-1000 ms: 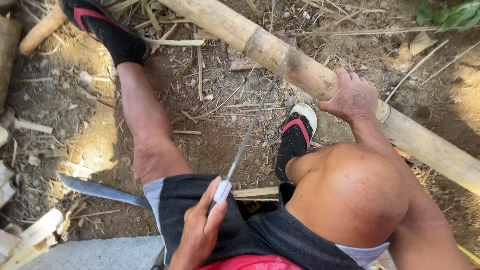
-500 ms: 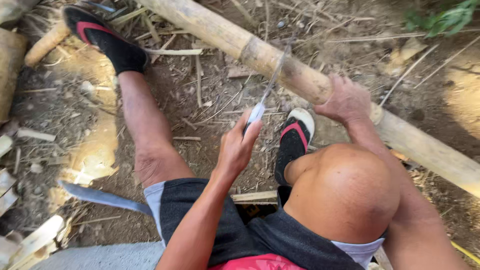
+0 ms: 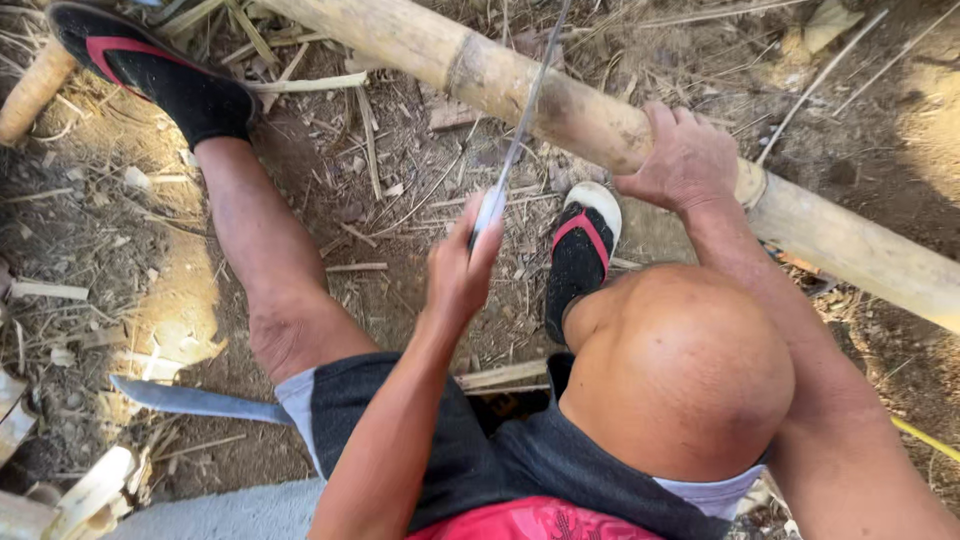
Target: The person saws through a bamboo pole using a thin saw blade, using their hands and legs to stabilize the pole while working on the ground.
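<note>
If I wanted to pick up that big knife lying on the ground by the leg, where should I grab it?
Grip the big knife by its handle end, not the bare blade. In this view that end is hidden under the left thigh, and only the blade shows, pointing left and lying flat on the dirt. So come from the thigh side, probably once the leg is clear.

left hand [image 3: 462, 272] gripping thin saw [image 3: 520, 130] across bamboo pole [image 3: 560, 100], right hand [image 3: 685, 160] steadying pole

one thick bamboo pole [image 3: 560, 95], one thin saw blade [image 3: 520, 140], one machete blade [image 3: 195, 400], two black-and-red slippers [image 3: 160, 75], two hands: left hand [image 3: 460, 275], right hand [image 3: 685, 160].
</note>
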